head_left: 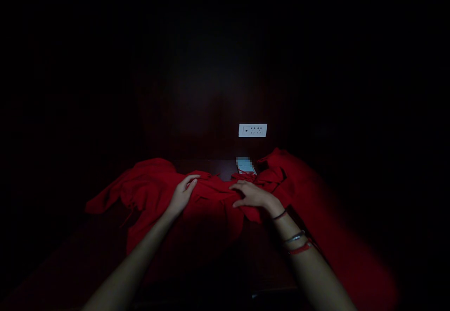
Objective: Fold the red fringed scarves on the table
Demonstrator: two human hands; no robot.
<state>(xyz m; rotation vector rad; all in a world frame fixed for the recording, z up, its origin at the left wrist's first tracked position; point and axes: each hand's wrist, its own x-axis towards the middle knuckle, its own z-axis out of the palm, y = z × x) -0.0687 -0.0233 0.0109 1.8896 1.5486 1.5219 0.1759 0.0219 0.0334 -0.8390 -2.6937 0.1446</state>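
Observation:
Red cloth (pixel 211 212) lies bunched and spread over a dark surface, with loose folds reaching far to the left and lower right. My left hand (pixel 183 191) rests on its upper middle part, fingers extended and apart from the thumb. To the right, my right hand (pixel 248 194) touches the same cloth with its fingers bent and spread. Between the two hands the fabric is wrinkled. Bands circle my right wrist and forearm.
A pale phone-like object (pixel 246 166) lies behind the cloth, its top blurred out. Above it, a white socket panel (pixel 252 130) is fixed to the dark wall. The outer parts of the view are too dark to make out.

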